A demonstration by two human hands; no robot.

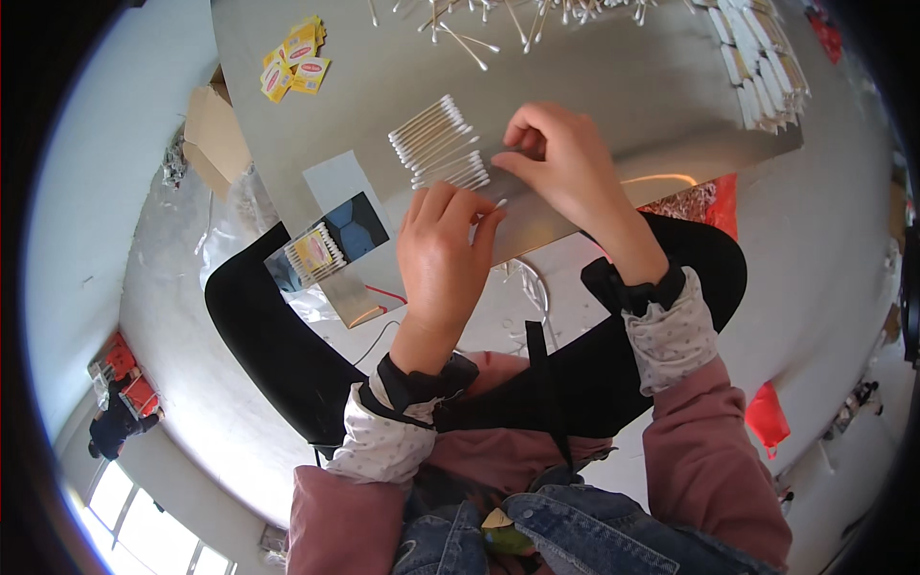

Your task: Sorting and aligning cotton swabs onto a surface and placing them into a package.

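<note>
A row of wooden cotton swabs (426, 132) lies side by side on the metal table, with a second group of swabs (467, 171) just below it. My left hand (443, 247) rests over the lower end of that group, its fingers bent. A white swab tip (501, 203) shows at its thumb and forefinger, which are closed on the swab. To the right of the rows, my right hand (565, 158) hovers with fingers curled and the thumb close to the forefinger. Whether anything small is between them is hidden.
Loose swabs (479, 48) are scattered at the far edge, and stacked bundles (767, 72) stand at the far right. Yellow packets (295, 59) lie far left. A swab bundle with a yellow label (314, 251) sits near a white sheet (347, 187). A cardboard box (216, 134) stands beside the table.
</note>
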